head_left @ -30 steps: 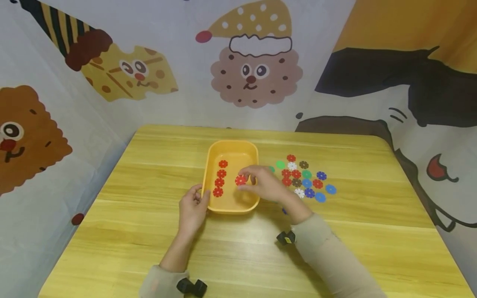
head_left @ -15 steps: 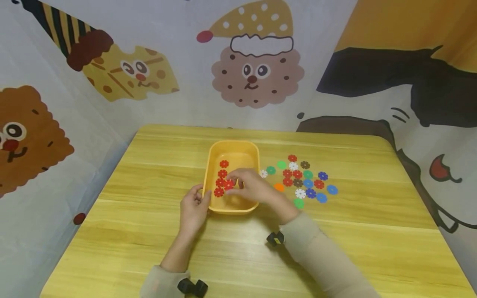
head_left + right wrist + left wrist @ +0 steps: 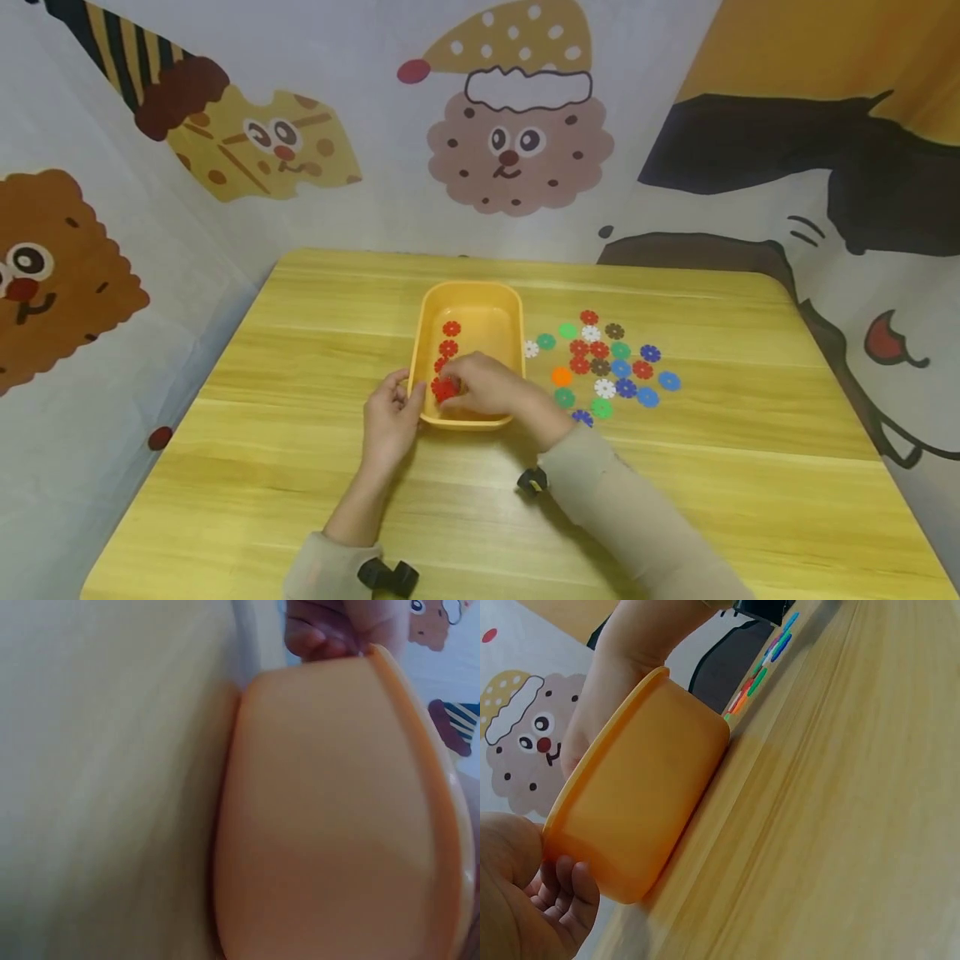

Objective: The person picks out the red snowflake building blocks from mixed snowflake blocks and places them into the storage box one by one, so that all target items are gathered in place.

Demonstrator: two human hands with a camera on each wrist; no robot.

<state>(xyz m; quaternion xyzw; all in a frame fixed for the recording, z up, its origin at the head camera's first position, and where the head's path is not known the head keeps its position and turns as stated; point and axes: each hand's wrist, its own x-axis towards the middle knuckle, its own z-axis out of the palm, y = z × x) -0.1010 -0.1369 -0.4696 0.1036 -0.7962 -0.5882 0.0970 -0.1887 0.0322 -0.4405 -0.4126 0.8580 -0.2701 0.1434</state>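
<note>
A yellow-orange plastic tray point(image 3: 492, 329) stands on the table. My left hand point(image 3: 392, 423) grips its left rim, thumb over the edge and fingers outside, as the left wrist view also shows on the tray wall point(image 3: 641, 780). Along the tray's left side runs a column of red snowflake discs point(image 3: 452, 328). My right hand point(image 3: 489, 385) reaches over the right rim and pinches another red snowflake disc point(image 3: 447, 390) at the lower end of that column. The fingers partly cover the lower discs. In the right wrist view, the tray wall point(image 3: 330, 795) hides the pinching fingertips.
Right of the tray, loose snowflake discs in red, blue, green, white and brown point(image 3: 600, 367) lie scattered, with an orange disc point(image 3: 562, 377) among them. The wooden table point(image 3: 300, 333) meets a cartoon-printed cloth point(image 3: 390, 225) at the back.
My right hand has moved left and toward the near end of the tray, carrying the red snowflake disc to the column's lower end. The left hand stays on the rim.
</note>
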